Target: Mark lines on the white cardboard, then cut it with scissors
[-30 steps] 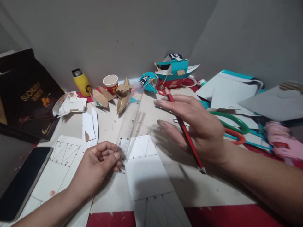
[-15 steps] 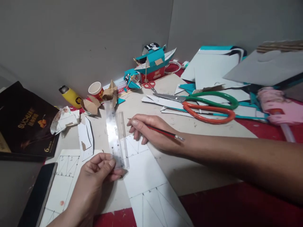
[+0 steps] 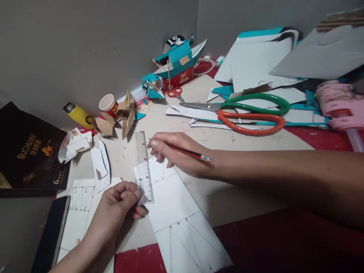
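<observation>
Head-worn view — forward, downward, near hands [image 3: 182,153]

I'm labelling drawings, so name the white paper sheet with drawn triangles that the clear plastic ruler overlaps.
The right sheet: the ruler overlaps its upper left part. The other sheet lies further left, beside the black phone, apart from the ruler.

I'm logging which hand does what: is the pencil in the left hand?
No, the right hand holds the pencil, while the left hand pinches the near end of the clear ruler.

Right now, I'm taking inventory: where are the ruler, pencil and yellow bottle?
Ruler [image 3: 143,165], head view: middle of its clear strip.
Pencil [image 3: 187,152], head view: red-and-black shaft.
Yellow bottle [image 3: 79,115], head view: its side.
</observation>
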The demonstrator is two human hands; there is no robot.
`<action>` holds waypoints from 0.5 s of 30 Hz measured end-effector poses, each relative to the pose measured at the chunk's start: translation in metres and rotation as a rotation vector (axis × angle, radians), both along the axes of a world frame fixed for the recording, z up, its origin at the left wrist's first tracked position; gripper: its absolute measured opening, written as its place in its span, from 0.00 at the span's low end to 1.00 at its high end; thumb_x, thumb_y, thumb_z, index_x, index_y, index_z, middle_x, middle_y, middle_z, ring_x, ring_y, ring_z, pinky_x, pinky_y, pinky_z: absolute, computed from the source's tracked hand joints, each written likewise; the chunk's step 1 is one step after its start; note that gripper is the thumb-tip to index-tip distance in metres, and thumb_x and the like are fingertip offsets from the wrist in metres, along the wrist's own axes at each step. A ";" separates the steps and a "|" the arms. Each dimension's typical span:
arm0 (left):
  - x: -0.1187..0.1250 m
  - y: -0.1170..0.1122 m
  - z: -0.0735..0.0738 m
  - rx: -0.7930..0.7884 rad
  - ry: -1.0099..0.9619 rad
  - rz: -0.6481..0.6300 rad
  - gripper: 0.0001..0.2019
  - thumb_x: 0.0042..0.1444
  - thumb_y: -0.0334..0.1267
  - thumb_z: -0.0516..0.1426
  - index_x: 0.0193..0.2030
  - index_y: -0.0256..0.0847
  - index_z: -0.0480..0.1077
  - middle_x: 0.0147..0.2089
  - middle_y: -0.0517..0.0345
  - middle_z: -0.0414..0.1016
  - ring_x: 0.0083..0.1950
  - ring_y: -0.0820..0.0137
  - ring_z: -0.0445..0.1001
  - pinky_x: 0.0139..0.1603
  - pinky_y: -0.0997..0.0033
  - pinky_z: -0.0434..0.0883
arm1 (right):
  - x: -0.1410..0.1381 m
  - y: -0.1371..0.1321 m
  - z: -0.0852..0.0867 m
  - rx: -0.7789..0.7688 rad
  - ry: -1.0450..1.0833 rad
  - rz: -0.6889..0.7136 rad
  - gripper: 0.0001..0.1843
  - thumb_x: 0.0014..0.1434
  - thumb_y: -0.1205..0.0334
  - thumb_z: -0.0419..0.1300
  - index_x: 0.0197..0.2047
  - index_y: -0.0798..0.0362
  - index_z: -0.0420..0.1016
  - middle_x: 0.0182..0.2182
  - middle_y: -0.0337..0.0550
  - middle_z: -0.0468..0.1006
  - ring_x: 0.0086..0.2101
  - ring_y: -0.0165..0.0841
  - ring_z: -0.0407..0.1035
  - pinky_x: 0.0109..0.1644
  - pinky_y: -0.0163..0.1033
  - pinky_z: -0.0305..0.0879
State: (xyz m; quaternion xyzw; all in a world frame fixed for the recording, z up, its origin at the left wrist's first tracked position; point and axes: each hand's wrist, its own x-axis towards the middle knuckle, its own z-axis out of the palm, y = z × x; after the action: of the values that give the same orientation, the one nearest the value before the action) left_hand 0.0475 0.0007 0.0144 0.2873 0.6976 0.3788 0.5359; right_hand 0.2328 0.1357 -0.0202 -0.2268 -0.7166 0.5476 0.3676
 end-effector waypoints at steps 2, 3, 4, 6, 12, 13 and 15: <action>-0.003 0.003 0.001 0.002 0.027 -0.030 0.17 0.46 0.46 0.70 0.31 0.37 0.71 0.24 0.60 0.75 0.23 0.75 0.74 0.22 0.80 0.66 | 0.000 0.000 0.000 -0.002 -0.003 0.000 0.18 0.70 0.51 0.48 0.40 0.54 0.72 0.32 0.41 0.74 0.28 0.28 0.66 0.29 0.33 0.62; -0.005 0.004 0.001 -0.002 0.044 -0.054 0.17 0.46 0.47 0.70 0.30 0.37 0.70 0.23 0.60 0.75 0.22 0.74 0.73 0.22 0.80 0.66 | 0.000 0.000 -0.001 -0.004 -0.003 0.000 0.18 0.70 0.51 0.48 0.40 0.54 0.72 0.32 0.41 0.75 0.28 0.28 0.65 0.29 0.33 0.62; -0.006 0.005 0.001 -0.012 0.063 -0.080 0.18 0.46 0.47 0.69 0.29 0.37 0.69 0.23 0.60 0.75 0.22 0.75 0.72 0.22 0.79 0.66 | 0.000 0.001 -0.001 -0.005 -0.002 -0.001 0.18 0.70 0.51 0.48 0.40 0.54 0.72 0.32 0.41 0.75 0.28 0.27 0.65 0.29 0.33 0.61; -0.008 0.007 0.001 -0.041 0.109 -0.137 0.19 0.48 0.49 0.68 0.28 0.38 0.67 0.22 0.60 0.74 0.20 0.76 0.70 0.21 0.79 0.65 | 0.000 0.001 -0.002 -0.010 0.002 -0.001 0.18 0.71 0.51 0.48 0.40 0.54 0.72 0.32 0.41 0.75 0.28 0.27 0.65 0.28 0.32 0.61; -0.013 0.010 0.004 -0.031 0.414 -0.391 0.17 0.58 0.51 0.59 0.27 0.41 0.64 0.20 0.64 0.69 0.19 0.75 0.66 0.20 0.76 0.62 | 0.000 0.001 -0.003 -0.029 -0.008 0.017 0.19 0.71 0.50 0.48 0.40 0.54 0.72 0.32 0.42 0.76 0.27 0.27 0.66 0.27 0.32 0.61; -0.014 0.009 0.004 0.037 0.540 -0.418 0.16 0.59 0.50 0.58 0.28 0.41 0.65 0.21 0.64 0.69 0.20 0.74 0.66 0.21 0.75 0.62 | 0.000 0.001 -0.003 -0.028 -0.012 0.019 0.19 0.71 0.49 0.48 0.40 0.54 0.72 0.32 0.42 0.76 0.27 0.27 0.66 0.27 0.32 0.61; -0.017 0.008 0.003 0.251 0.831 -0.438 0.12 0.62 0.45 0.56 0.32 0.41 0.68 0.25 0.61 0.72 0.25 0.72 0.69 0.27 0.72 0.67 | 0.000 0.002 -0.004 -0.027 -0.019 0.023 0.19 0.70 0.49 0.48 0.41 0.54 0.72 0.32 0.42 0.76 0.27 0.27 0.66 0.27 0.32 0.62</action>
State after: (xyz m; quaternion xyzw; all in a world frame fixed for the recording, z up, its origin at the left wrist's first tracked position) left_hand 0.0309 0.0087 0.0176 0.6167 0.7248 0.1914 0.2402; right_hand 0.2330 0.1373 -0.0237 -0.2285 -0.7151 0.5594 0.3515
